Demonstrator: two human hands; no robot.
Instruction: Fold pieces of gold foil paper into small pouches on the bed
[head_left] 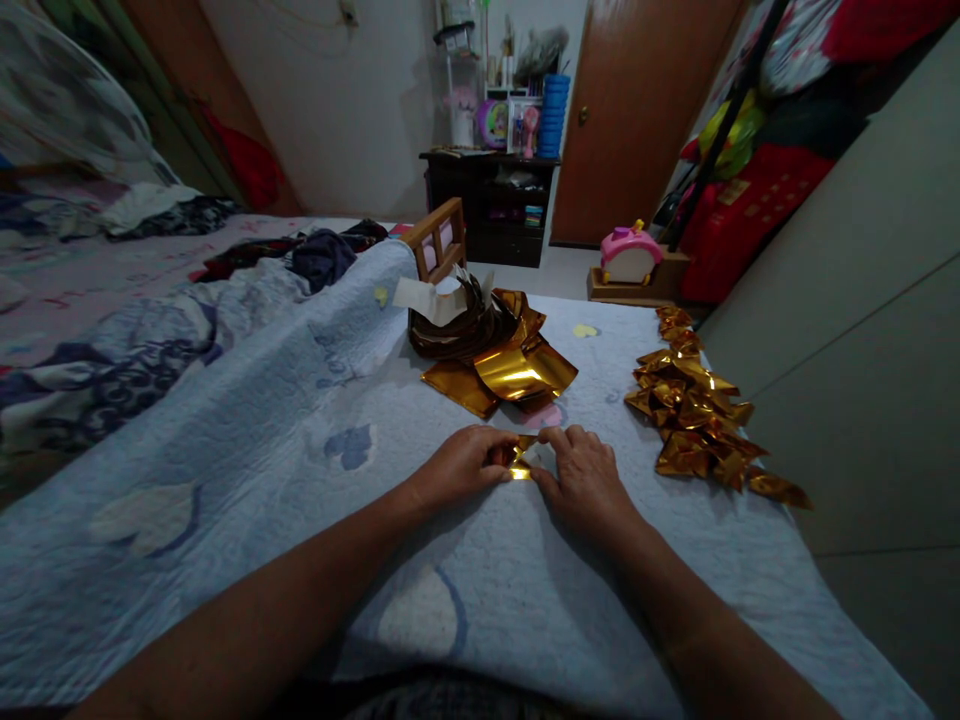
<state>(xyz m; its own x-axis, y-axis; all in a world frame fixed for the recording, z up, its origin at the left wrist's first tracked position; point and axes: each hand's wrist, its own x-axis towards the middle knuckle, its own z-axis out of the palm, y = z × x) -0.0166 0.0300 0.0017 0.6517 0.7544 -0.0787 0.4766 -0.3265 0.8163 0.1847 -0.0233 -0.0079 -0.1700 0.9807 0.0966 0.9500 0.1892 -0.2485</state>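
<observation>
Between my two hands, just above the blue quilted bedspread [390, 470], is a small sheet of gold foil paper [520, 468], partly folded. My left hand [469, 462] is closed on its left side, thumb low and fingers curled behind. On the right side my right hand [581, 470] pinches it, with a pale face of the paper showing by the fingers. Beyond the hands lie loose gold foil sheets [525, 368] beside a round stack of paper [457, 325] with white edges sticking up. To the right is a heap of folded gold foil pieces [694, 410].
A wooden chair back [439, 240] stands at the bed's far edge. Rumpled clothes [322, 258] lie on the left. Farther off are a dark cabinet [487, 215], a brown door [637, 110] and a pink toy case [630, 255]. A pale panel [862, 330] borders the right side.
</observation>
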